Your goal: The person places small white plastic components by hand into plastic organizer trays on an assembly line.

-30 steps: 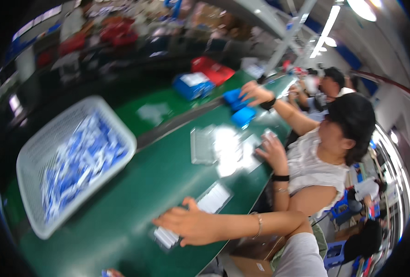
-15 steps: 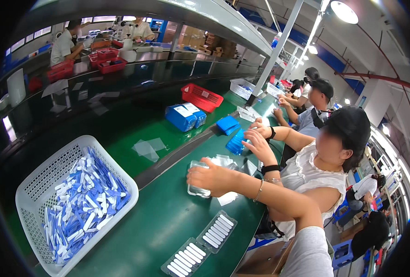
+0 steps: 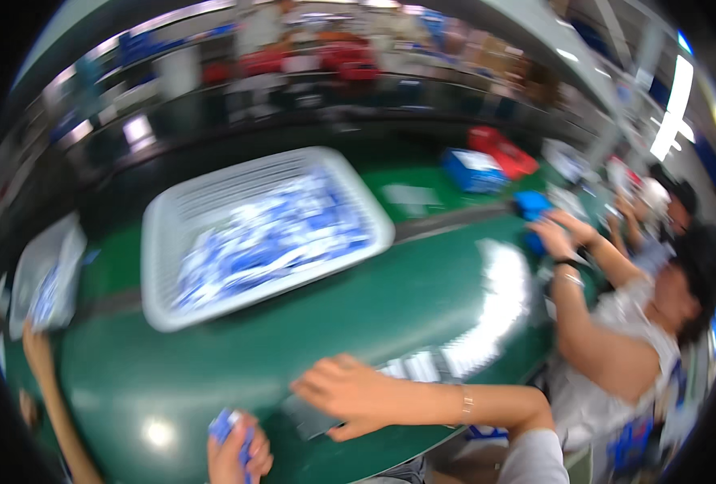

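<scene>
My left hand (image 3: 241, 453), at the lower edge, is closed around a small bunch of blue-and-white sticks (image 3: 224, 423), blurred. They look like the pieces heaped in the white basket (image 3: 158, 274) beyond. My right hand (image 3: 354, 397) reaches in from the right over a clear plastic tray (image 3: 309, 417) on the green table, its thumb and fingers on either side of it. Motion smears the fingertips. Just past my right wrist lies a tray of white strips (image 3: 414, 365), partly behind my forearm.
A co-worker at the right has both hands (image 3: 563, 235) by blue packs (image 3: 533, 206). At the far left another person's arm (image 3: 45, 363) reaches to a smaller white basket (image 3: 69, 258). Beyond the table stand a blue box (image 3: 475, 171) and a red basket (image 3: 505, 153).
The view has swung left, so basket and co-worker appear further right. My right hand has left the stack of clear trays near the co-worker. My left hand has come into view holding sticks.
</scene>
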{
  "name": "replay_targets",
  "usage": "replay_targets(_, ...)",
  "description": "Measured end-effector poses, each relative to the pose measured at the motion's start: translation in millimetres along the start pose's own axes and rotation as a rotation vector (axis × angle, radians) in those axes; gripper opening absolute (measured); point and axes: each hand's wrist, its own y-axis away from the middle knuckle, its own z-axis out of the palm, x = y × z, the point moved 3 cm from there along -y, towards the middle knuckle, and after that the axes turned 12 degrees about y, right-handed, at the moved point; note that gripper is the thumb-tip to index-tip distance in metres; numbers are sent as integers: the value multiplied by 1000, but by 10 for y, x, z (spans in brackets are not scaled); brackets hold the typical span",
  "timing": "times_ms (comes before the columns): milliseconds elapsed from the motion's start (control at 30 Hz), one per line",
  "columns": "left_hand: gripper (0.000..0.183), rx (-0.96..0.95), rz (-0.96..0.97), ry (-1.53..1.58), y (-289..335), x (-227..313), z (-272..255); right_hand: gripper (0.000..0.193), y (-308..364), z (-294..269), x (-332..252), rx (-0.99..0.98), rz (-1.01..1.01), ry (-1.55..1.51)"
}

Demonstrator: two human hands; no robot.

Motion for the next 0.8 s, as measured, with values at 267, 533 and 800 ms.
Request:
replay_targets(267, 18, -172, -122, -115, 260, 124, -57, 53, 40, -494, 464, 714, 324, 165)
replay_targets(533, 24, -137, -93, -128, 360, 39, 69, 45, -85, -120, 2166, 516, 1010, -1326)
replay_targets(800, 25, -113, -101, -105, 191, 52, -5, 56, -122, -781, 1404, 944, 714, -1348)
